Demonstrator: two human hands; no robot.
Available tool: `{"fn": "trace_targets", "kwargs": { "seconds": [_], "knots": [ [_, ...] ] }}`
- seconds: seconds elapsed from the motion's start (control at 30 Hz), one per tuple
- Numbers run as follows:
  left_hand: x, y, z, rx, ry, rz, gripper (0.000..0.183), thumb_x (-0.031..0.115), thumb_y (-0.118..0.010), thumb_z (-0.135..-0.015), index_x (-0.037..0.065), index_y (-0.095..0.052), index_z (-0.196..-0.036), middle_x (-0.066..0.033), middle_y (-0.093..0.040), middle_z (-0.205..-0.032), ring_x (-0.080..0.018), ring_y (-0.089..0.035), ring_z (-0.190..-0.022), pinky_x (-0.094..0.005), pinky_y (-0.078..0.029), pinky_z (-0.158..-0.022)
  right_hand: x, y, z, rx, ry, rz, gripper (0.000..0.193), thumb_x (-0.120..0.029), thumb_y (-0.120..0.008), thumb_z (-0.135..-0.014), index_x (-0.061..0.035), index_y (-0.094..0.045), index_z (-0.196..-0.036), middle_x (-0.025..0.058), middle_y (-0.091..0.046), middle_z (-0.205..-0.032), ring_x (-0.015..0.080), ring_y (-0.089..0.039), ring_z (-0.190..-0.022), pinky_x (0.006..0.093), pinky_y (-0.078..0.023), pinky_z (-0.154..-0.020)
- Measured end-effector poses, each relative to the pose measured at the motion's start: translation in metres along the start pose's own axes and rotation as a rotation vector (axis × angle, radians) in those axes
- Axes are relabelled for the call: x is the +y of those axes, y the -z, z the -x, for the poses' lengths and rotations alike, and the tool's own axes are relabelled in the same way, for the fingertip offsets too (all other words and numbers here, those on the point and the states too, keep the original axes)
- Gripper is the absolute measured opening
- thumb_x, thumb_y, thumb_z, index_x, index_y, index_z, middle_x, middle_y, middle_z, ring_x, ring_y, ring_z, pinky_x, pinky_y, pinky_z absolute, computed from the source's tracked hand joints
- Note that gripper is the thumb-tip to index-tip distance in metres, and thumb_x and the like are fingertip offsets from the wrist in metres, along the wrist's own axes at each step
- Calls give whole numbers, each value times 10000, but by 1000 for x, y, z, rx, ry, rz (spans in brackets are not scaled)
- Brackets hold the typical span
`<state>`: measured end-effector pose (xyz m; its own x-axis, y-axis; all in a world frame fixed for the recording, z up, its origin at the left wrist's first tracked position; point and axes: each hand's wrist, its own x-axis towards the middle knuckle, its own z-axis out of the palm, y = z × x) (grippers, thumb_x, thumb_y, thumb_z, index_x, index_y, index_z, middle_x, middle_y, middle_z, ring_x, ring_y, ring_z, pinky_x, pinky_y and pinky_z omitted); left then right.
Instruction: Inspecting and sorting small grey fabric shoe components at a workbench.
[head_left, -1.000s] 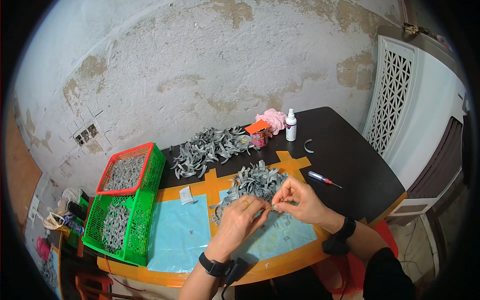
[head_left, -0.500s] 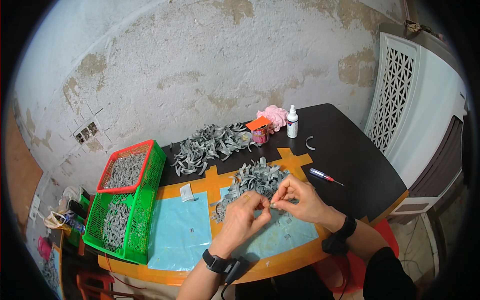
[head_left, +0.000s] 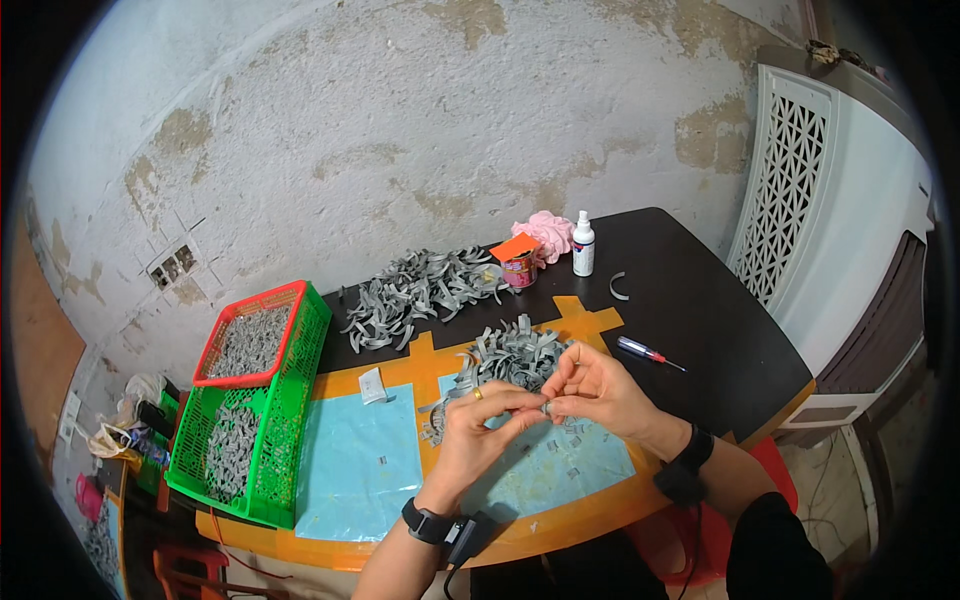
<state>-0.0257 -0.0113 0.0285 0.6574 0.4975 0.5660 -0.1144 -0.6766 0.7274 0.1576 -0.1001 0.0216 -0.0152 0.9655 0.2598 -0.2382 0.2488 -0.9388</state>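
My left hand (head_left: pixel 478 430), with a ring on one finger, and my right hand (head_left: pixel 612 402) meet fingertip to fingertip over the blue sheet (head_left: pixel 590 480). Both are closed in a pinch on a tiny greyish piece (head_left: pixel 546 407); fingers cover most of it, so its kind cannot be made out. Just beyond them lies a heap of curved grey strips (head_left: pixel 515 350), partly hidden by my hands. Several small grey bits (head_left: pixel 573 443) are scattered on the sheet below my right hand.
A larger pile of grey strips (head_left: pixel 425 290) lies by the wall. Left stand a green basket (head_left: pixel 285 440) and a red basket (head_left: pixel 300 300), both holding small grey pieces. A screwdriver (head_left: pixel 645 350), spray bottle (head_left: pixel 583 245), tin (head_left: pixel 519 270) and single strip (head_left: pixel 616 287) lie or stand right.
My left hand has shifted slightly up and right and turned, its fingers now straighter. My right hand has moved a little up and stays pinched against it.
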Motion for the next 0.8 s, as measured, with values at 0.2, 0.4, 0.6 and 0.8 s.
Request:
{"fn": "trace_targets", "kwargs": {
  "seconds": [0.2, 0.4, 0.6, 0.8],
  "knots": [
    [4, 0, 0, -4, 9, 15, 155, 19, -749, -730, 38, -718, -881, -73, -698, -850, -173, -652, -788, -282, -505, -706, -1, 3, 0, -10, -48, -74, 285, 33, -639, -836, -51, -422, -1000, 108, -610, -946, 156, -630, -821, 273, -525, -731],
    [9, 2, 1, 6, -47, -17, 158, 21, -752, -725, 38, -711, -876, -76, -695, -837, -177, -654, -776, -281, -505, -692, -6, -3, 1, -4, -56, -73, 285, 33, -639, -838, -54, -419, -997, 115, -613, -953, 158, -636, -829, 273, -529, -730],
    [7, 3, 0, -21, -63, -20, 151, 22, -757, -718, 37, -703, -859, -70, -687, -814, -174, -646, -746, -277, -501, -681, 3, -6, 3, 8, -39, -95, 277, 33, -634, -833, -56, -420, -985, 110, -601, -960, 141, -619, -817, 260, -514, -721],
    [1, -5, 3, 39, 152, 99, 121, 27, -752, -746, 18, -695, -852, -56, -680, -825, -125, -626, -752, -261, -497, -680, 3, -8, 1, 24, -8, -101, 268, 45, -624, -830, -53, -418, -969, 82, -584, -941, 106, -572, -792, 240, -479, -691]
  ]
}}
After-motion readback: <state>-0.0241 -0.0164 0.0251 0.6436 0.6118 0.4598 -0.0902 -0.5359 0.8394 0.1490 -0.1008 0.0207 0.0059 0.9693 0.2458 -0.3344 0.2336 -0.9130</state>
